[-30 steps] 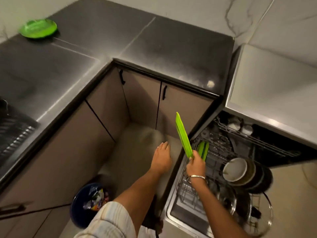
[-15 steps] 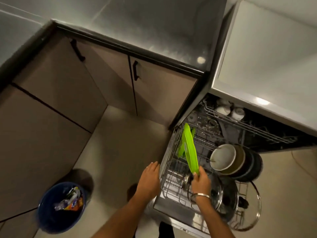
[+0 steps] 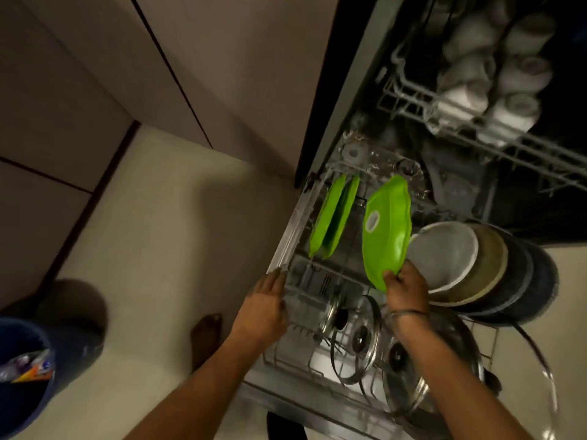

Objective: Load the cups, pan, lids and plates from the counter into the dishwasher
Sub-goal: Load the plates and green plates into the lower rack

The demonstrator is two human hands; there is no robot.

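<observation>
Thin metal bangle, bare forearms

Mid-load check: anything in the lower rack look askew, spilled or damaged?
Nothing stands out. Two green plates stand on edge in the lower rack, the stacked bowls and glass lids sit upright. The right hand holds a third green plate tilted because it isn't seated yet; the left hand rests on the rack edge.

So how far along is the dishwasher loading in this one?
Well advanced. Done: two green plates stand in the lower rack, glass lids and stacked bowls sit there too, and cups fill the upper rack. In hand: the right hand holds a third green plate on edge above the rack; the left hand rests on its edge. The counter is out of view.
</observation>
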